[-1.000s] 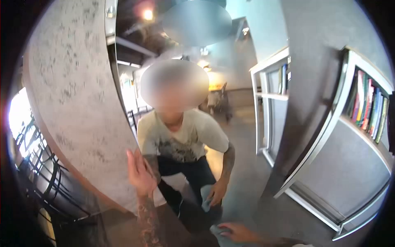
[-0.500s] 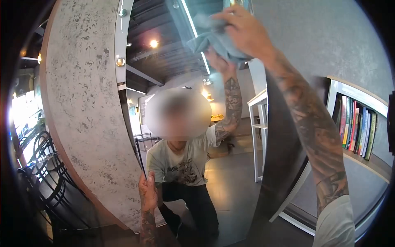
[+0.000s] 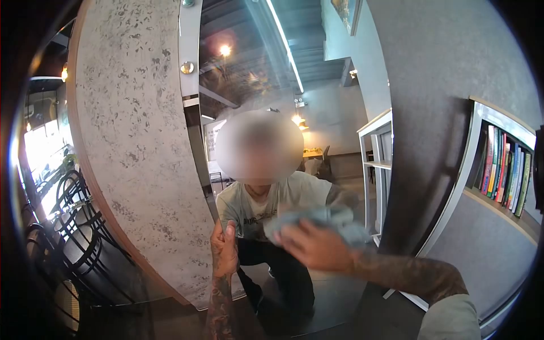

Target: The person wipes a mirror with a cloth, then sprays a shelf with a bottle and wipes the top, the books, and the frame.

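Observation:
A tall mirror stands in front of me and reflects a kneeling person in a light T-shirt and dark trousers. My left hand grips the mirror's left edge, thumb up, its other fingers partly hidden. Against the lower middle of the glass, my right hand holds a crumpled grey-blue cloth. The cloth and hand are slightly blurred, and they cover part of the reflected torso. Hazy streaks show on the upper glass.
Left of the mirror is a mottled grey wall panel with a brown edge. Black chairs stand beyond it. To the right, a white-framed shelf in the grey wall holds several books.
My right hand has swept the cloth from the top of the mirror down to its lower middle. The left hand stays on the edge; the view has shifted slightly.

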`<state>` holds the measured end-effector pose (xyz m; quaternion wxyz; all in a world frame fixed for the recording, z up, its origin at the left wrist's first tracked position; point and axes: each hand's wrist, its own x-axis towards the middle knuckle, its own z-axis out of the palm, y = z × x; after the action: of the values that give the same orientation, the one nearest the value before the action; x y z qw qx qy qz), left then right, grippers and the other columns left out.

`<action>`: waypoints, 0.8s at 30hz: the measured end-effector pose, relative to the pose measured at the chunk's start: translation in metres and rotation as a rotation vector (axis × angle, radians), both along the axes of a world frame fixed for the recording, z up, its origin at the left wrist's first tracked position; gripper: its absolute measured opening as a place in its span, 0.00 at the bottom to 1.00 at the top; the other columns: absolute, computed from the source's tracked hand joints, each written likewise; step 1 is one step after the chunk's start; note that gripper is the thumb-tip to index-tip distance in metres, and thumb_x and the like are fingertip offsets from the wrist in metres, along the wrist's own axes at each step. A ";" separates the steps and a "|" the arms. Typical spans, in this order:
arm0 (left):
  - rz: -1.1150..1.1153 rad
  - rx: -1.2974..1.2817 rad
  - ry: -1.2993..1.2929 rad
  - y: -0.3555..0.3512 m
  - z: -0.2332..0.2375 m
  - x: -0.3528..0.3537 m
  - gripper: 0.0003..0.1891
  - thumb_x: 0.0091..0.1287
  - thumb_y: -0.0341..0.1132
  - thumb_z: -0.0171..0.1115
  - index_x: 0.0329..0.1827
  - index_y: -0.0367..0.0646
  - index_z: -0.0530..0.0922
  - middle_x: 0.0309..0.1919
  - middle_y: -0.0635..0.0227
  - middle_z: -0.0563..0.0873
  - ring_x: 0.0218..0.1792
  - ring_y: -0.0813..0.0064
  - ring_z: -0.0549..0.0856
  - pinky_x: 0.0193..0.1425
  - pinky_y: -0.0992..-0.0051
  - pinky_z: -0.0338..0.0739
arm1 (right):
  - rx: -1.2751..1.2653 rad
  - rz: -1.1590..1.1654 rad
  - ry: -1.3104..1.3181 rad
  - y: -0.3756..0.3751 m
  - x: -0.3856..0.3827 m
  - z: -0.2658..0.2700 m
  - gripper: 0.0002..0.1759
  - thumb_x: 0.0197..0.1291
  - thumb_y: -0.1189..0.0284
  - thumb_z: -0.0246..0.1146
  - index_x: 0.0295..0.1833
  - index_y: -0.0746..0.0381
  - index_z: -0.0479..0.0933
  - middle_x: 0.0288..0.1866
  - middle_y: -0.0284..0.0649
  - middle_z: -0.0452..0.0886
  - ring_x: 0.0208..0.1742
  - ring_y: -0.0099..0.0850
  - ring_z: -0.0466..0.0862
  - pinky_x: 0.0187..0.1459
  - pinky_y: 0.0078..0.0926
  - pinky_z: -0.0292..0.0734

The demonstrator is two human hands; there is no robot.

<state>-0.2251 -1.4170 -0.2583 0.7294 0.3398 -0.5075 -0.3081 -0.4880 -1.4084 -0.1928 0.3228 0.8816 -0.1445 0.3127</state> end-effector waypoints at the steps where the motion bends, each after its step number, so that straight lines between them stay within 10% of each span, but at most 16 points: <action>1: 0.011 -0.006 -0.019 0.001 0.001 0.000 0.26 0.79 0.48 0.59 0.70 0.38 0.73 0.36 0.81 0.81 0.26 0.96 0.66 0.29 0.89 0.58 | 0.120 0.011 0.067 0.010 -0.006 -0.027 0.22 0.63 0.74 0.62 0.64 0.65 0.78 0.51 0.40 0.75 0.49 0.39 0.80 0.36 0.31 0.83; 5: -0.016 0.007 -0.038 0.003 0.005 0.002 0.30 0.79 0.51 0.59 0.73 0.38 0.71 0.38 0.79 0.84 0.22 0.96 0.62 0.24 0.87 0.53 | 0.639 0.130 0.011 0.014 -0.013 0.021 0.20 0.65 0.77 0.62 0.63 0.62 0.79 0.55 0.44 0.77 0.58 0.44 0.80 0.49 0.42 0.82; 7: -0.037 0.016 -0.039 0.005 0.001 0.000 0.31 0.78 0.52 0.59 0.74 0.39 0.70 0.39 0.79 0.85 0.21 0.95 0.61 0.22 0.86 0.51 | 0.396 0.358 -0.349 -0.006 -0.005 0.109 0.20 0.65 0.82 0.55 0.62 0.63 0.76 0.63 0.50 0.77 0.66 0.50 0.79 0.66 0.43 0.74; 12: -0.013 0.030 -0.048 0.011 0.008 -0.003 0.31 0.78 0.52 0.59 0.73 0.37 0.71 0.30 0.84 0.78 0.18 0.95 0.58 0.20 0.85 0.48 | -0.291 0.347 -0.549 -0.062 0.012 0.284 0.24 0.59 0.84 0.56 0.62 0.63 0.75 0.63 0.49 0.77 0.58 0.53 0.79 0.59 0.48 0.74; 16: 0.038 0.016 -0.016 0.010 0.013 -0.007 0.31 0.78 0.51 0.59 0.73 0.36 0.71 0.30 0.83 0.76 0.20 0.96 0.61 0.22 0.86 0.52 | -0.546 0.076 -0.389 -0.085 0.021 0.254 0.25 0.56 0.82 0.60 0.62 0.62 0.77 0.64 0.46 0.76 0.61 0.52 0.75 0.62 0.45 0.72; 24: -0.033 -0.037 -0.041 -0.001 0.000 0.002 0.29 0.80 0.47 0.58 0.74 0.34 0.69 0.35 0.80 0.79 0.24 0.97 0.64 0.25 0.87 0.55 | -0.184 0.043 -0.218 -0.055 0.005 0.105 0.24 0.54 0.79 0.65 0.59 0.57 0.82 0.67 0.38 0.76 0.59 0.41 0.73 0.57 0.36 0.75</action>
<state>-0.2234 -1.4184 -0.2584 0.7199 0.3241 -0.5336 -0.3033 -0.4832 -1.4638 -0.0879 0.3780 0.8118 -0.1306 0.4255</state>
